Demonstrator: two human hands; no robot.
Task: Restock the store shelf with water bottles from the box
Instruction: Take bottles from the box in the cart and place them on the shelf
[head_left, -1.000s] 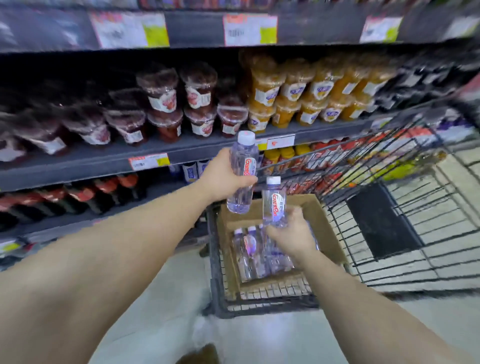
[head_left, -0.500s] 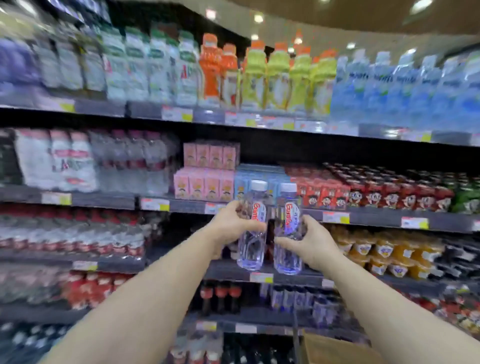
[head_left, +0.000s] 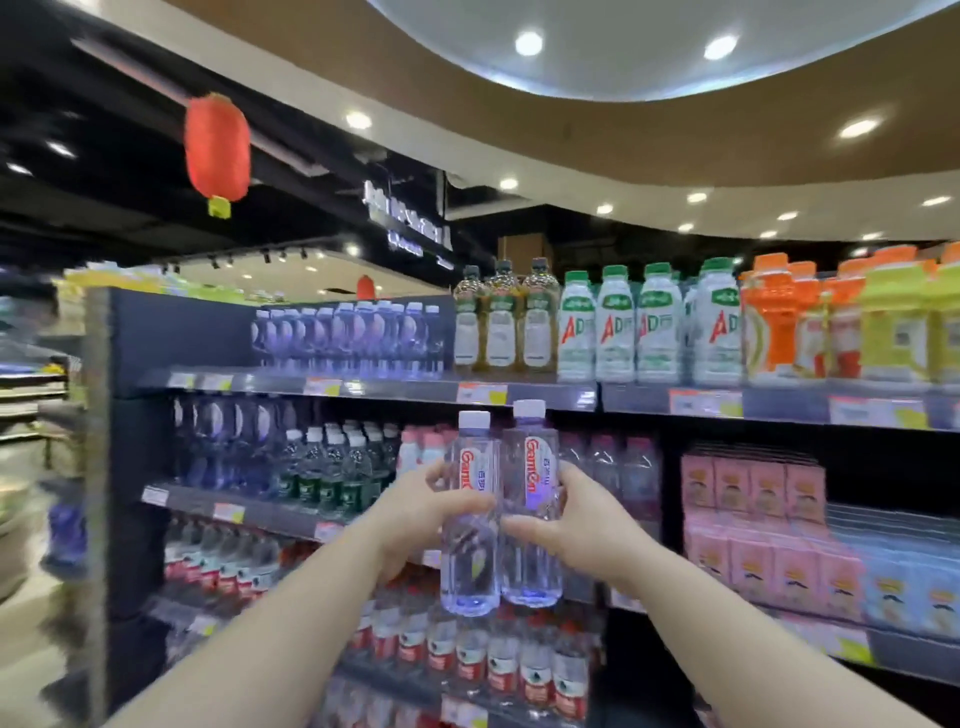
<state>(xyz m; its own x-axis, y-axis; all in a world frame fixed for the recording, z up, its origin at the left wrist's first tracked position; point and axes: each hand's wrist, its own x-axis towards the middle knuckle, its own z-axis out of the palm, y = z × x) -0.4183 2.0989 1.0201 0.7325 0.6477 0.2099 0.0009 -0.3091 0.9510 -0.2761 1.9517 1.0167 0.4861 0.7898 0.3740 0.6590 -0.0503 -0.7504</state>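
Two water bottles are held upright and touching, in front of the shelves, neither yet placed. The left bottle (head_left: 470, 525) is gripped by the left hand (head_left: 415, 514), whose fingers are curled round its middle; the right bottle (head_left: 531, 512) is gripped the same way by the right hand (head_left: 582, 525). Red lettering that seems to read "GanTen" is seen on both labels. The box is not in view, so what remains cannot be judged. Similar clear bottles (head_left: 353, 338) are stocked on the far top shelf at left. Further right, white bottles (head_left: 615, 327) marked "AD" are seen; the price tags (head_left: 480, 393) are too blurred to read.
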